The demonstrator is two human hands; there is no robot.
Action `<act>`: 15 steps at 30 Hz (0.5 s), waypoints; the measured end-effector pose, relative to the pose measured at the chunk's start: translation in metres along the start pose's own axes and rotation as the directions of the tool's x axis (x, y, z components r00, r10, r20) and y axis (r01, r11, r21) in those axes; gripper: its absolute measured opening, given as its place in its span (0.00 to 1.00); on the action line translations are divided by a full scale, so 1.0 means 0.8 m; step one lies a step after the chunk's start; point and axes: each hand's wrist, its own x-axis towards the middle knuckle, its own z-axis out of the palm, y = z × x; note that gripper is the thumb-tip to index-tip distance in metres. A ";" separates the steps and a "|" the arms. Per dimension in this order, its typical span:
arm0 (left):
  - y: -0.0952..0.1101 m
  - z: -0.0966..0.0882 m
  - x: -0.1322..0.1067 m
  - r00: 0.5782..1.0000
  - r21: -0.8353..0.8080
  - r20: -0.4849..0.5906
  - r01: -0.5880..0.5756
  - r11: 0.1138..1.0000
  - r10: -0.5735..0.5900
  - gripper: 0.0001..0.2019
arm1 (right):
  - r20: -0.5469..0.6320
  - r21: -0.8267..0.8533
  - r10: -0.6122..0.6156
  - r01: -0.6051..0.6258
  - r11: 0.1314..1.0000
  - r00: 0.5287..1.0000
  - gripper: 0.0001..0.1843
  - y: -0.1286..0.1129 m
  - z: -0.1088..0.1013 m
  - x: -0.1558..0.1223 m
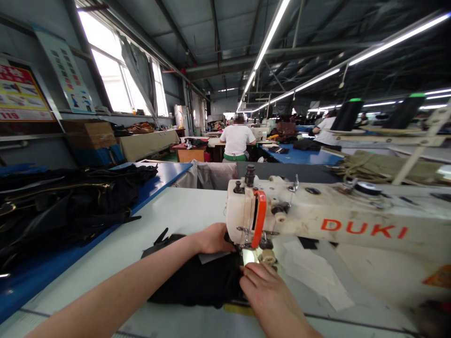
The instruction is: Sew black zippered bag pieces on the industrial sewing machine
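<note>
A piece of black fabric (197,281) lies on the white table (165,211) under the head of a cream sewing machine (317,220) marked DUKI. My left hand (211,238) rests on the fabric just left of the needle area, fingers curled down onto the cloth and a pale strip (213,257). My right hand (264,288) presses the fabric from the near side, fingers together pointing at the presser foot (262,253). A small lamp glows at the needle.
A heap of black garments (63,206) lies on a blue table at the left. White paper pieces (310,270) lie right of the needle. A person in a white shirt (237,141) sits ahead with their back turned. Thread cones (347,115) stand at right.
</note>
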 end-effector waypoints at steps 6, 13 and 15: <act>-0.007 0.006 -0.003 1.000 -0.022 -0.001 -0.025 0.999 0.025 0.20 | 0.004 0.012 0.008 -0.008 1.000 1.000 0.09 0.000 0.006 -0.007; -0.002 0.006 -0.001 1.000 0.010 -0.031 -0.006 1.000 0.006 0.19 | -0.013 0.027 0.006 -0.006 1.000 1.000 0.10 0.002 0.006 -0.004; 0.006 0.001 -0.005 0.998 0.035 -0.056 0.011 0.999 -0.009 0.19 | -0.020 0.049 0.003 -0.002 0.999 1.000 0.10 0.003 0.008 -0.005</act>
